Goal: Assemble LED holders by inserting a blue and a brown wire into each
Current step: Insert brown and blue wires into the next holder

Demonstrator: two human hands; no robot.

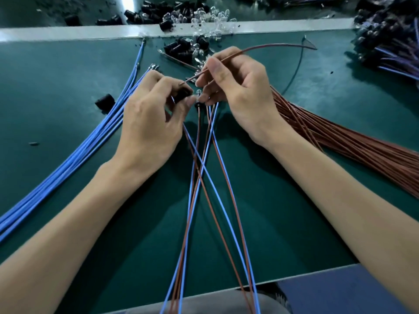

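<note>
My left hand (149, 118) pinches a small black LED holder (182, 94) with a blue wire (224, 214) trailing from it toward me. My right hand (235, 87) pinches a brown wire (267, 46) between thumb and forefinger, its metal tip just above the holder. The lower fingers of that hand also hold finished holders (197, 104) whose blue and brown wires hang down over the table edge. A bundle of loose blue wires (95, 146) lies at the left. A thick bundle of brown wires (353, 141) lies at the right.
Black holders and clear LEDs (192, 17) are heaped at the back across a white strip (68, 32). One stray black holder (104, 102) lies left of my hands. A pile of finished assemblies (390, 41) sits at the far right. The green mat (45, 91) ends at the near edge.
</note>
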